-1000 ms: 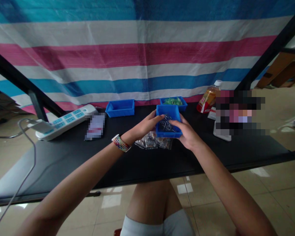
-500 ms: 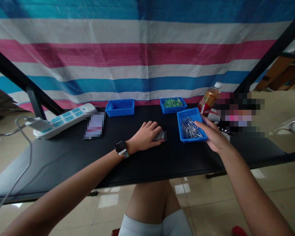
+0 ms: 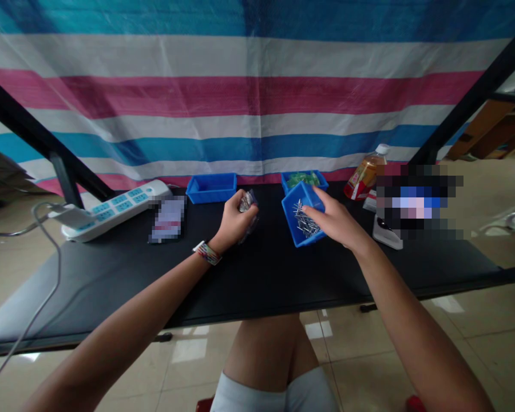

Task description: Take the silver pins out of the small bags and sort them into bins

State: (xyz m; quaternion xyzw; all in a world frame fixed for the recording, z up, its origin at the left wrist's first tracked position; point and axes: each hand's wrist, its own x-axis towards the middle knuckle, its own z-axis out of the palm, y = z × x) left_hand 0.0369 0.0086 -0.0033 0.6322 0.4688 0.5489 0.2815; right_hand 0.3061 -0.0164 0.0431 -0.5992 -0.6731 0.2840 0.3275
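My left hand [image 3: 237, 220] is closed around a small clear plastic bag [image 3: 249, 201], raised a little over the black table; what the bag holds is too blurred to name. To its right, my right hand [image 3: 332, 217] grips the right wall of a blue bin [image 3: 290, 213], thumb over the rim. The bin is tilted toward the left, and a heap of silvery nails or screws [image 3: 306, 224] lies inside it. Behind it stands a second blue bin [image 3: 285, 184] with green plastic pieces [image 3: 304, 179]. Farther left sits an empty blue bin [image 3: 212, 189].
A white power strip [image 3: 120, 209] with a plug and cable lies at the left, beside a blurred-out flat item [image 3: 168, 219]. A drink bottle [image 3: 364, 173] and a grey-white object [image 3: 386, 233] are at the right. A striped sheet [image 3: 197, 94] hangs behind the black table [image 3: 257, 280].
My left hand has lifted the plastic bag off the table and moved left, its fingers now closed round it. My right hand has brought the bin of metal pieces leftward and tilted it.
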